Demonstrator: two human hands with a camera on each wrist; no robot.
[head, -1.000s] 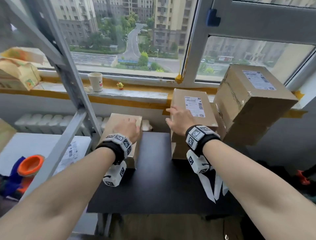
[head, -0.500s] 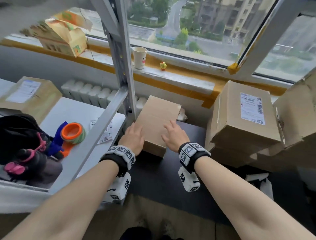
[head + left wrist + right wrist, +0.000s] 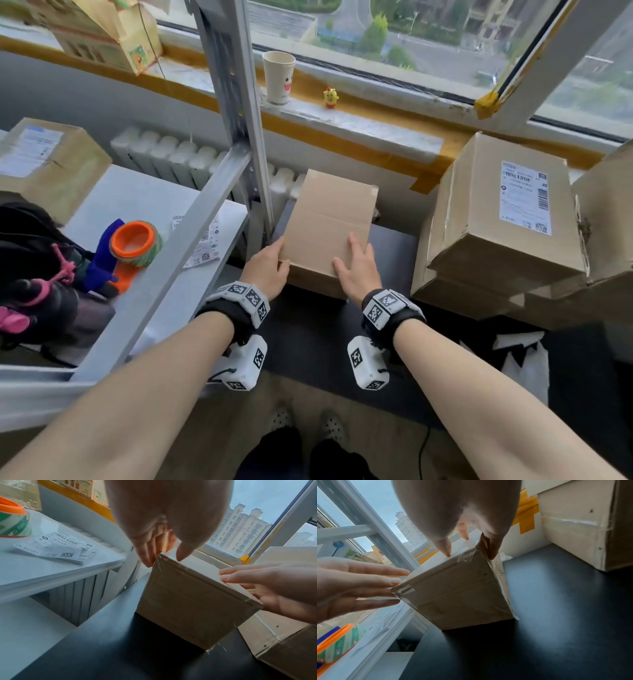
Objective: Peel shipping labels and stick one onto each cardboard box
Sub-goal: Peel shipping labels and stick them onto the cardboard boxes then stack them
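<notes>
Unlabelled box (image 3: 329, 222) | between both hands | left hand (image 3: 269, 265) flat-fingered at its left edge, right hand (image 3: 356, 270) flat on top | advice: square it on tabletop (image 3: 308, 329) before labelling

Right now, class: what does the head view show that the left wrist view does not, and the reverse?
Only the head view shows the paper cup, the yellow toy and the labelled box. Only the left wrist view shows the taped front face of the plain box. Both show the plain box, left hand, right hand, loose labels and tape roll.
</notes>
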